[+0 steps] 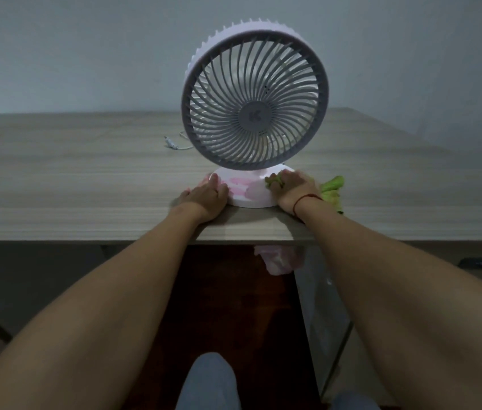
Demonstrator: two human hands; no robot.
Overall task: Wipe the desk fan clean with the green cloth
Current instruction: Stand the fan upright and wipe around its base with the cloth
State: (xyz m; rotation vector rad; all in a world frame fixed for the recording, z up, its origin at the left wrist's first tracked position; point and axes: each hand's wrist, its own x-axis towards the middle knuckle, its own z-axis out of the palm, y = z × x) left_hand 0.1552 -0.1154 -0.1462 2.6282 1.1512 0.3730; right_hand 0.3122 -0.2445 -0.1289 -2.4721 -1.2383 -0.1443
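Observation:
A white desk fan (254, 99) with a grey round grille stands upright on the wooden desk (86, 179), near its front edge. Its round white base (248, 190) shows pink patches. My left hand (205, 196) grips the left rim of the base, fingers curled around it. My right hand (291, 187) presses the green cloth (332, 187) onto the right side of the base. Part of the cloth pokes out under my fingertips and the rest trails to the right of my wrist on the desk.
A thin white cable with a plug (174, 145) lies on the desk behind and left of the fan. A grey wall rises behind the desk. A pale pink item (281, 260) hangs below the desk's front edge. My knees show at the bottom.

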